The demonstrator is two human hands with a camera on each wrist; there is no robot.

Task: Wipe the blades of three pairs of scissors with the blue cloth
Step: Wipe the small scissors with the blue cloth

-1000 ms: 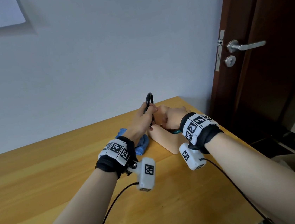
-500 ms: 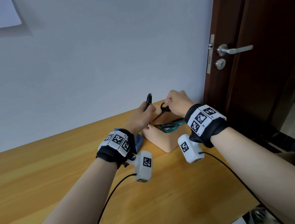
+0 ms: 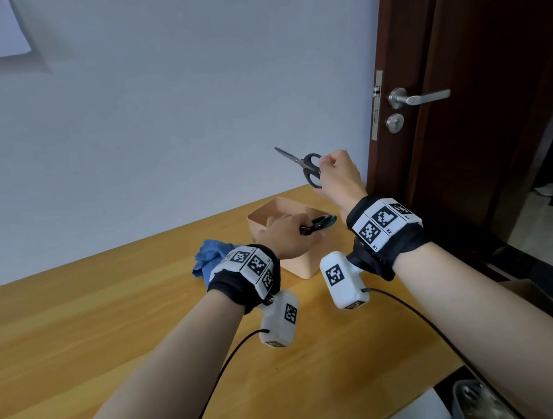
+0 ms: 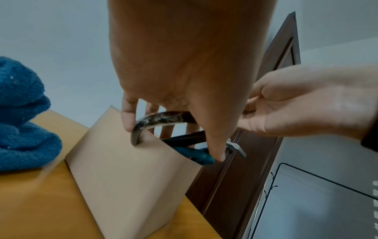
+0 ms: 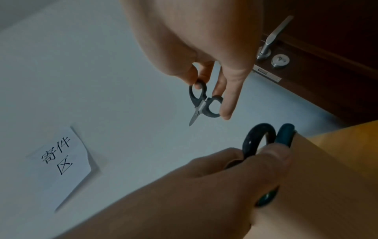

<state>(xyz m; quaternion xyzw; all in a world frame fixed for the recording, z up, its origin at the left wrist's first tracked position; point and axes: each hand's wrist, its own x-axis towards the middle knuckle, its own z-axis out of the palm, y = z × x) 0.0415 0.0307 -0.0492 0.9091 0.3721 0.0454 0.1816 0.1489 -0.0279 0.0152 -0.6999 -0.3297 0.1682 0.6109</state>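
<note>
Above the far right corner of the light wooden tabletop (image 3: 116, 331), the right hand (image 3: 338, 176) is raised in front of the pale wall, wrist bent back, forearm rising from lower right. Its fingers (image 5: 223, 90) pinch the handle loops of a small pair of black-handled scissors with short steel blades (image 3: 304, 166); blades closed, tip pointing up and left toward the wall in the head view. These scissors are clear of the table and the box, in the air.

Left hand (image 3: 288, 233) is lower, reaching palm-down over the near rim of an open beige rectangular box (image 3: 300, 265) that stands on the tabletop near the door. Its fingers (image 4: 127, 116) curl round the black handle loop of a second, larger pair of scissors (image 4: 161, 120), which sits at the box's rim; blades hidden inside the box. A teal handle loop of a third pair of scissors (image 4: 196, 155) shows just beside the black one, at the box opening; whether the left hand also touches it, cannot tell.

Crumpled blue terry cloth (image 3: 210, 258) lies on the tabletop just left of the box, partly behind the left wrist; neither hand touches it.

Both wrists carry black bands with white tag-marked blocks, cables trailing back. A dark brown door with a silver lever handle (image 3: 419, 96) stands to the right. White paper sheet with printed characters (image 5: 59, 160) hangs on the wall.
</note>
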